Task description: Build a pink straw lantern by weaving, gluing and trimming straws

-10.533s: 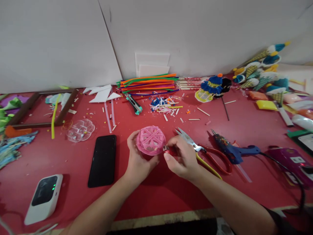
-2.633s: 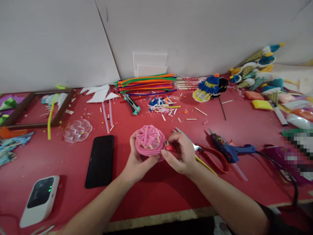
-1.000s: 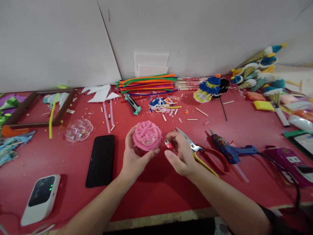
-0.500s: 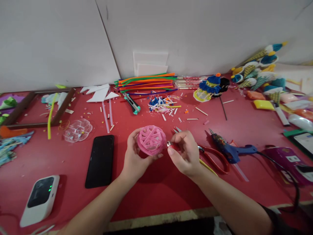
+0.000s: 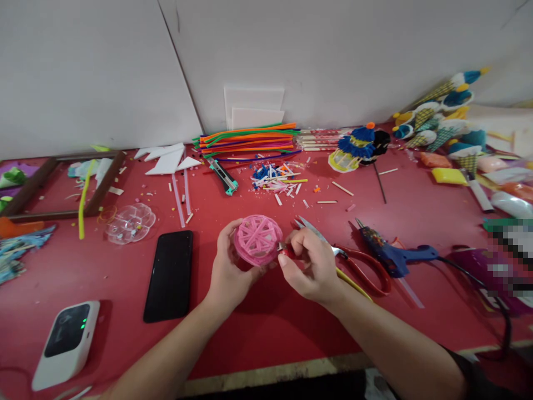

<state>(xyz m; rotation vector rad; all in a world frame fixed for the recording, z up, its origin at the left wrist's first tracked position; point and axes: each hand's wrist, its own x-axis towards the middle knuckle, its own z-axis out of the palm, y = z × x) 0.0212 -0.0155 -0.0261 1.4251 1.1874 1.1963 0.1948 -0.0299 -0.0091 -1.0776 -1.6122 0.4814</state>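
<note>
A round pink openwork piece [image 5: 258,240], with strands crossing its face like spokes, is held up off the table. My left hand [image 5: 231,269] wraps around its left side and underside, the thumb below. At its right edge, my right hand [image 5: 312,264] pinches a red lighter [image 5: 286,251] whose metal top points at the pink rim. No flame can be made out, and most of the lighter is hidden by my fingers. Just right of that hand lie red-handled scissors [image 5: 366,269], their blades partly covered by it.
A black phone [image 5: 169,276] and a white device [image 5: 66,344] lie on the left. A blue glue gun [image 5: 395,255] with its cord is on the right. Behind are pipe cleaners [image 5: 250,139], a utility knife [image 5: 224,176], cut scraps [image 5: 275,178] and a blue craft figure [image 5: 357,145].
My right hand has moved slightly left, bringing the lighter's metal top up to the pink piece's rim. More of the scissor blades shows now. My left hand keeps its hold.
</note>
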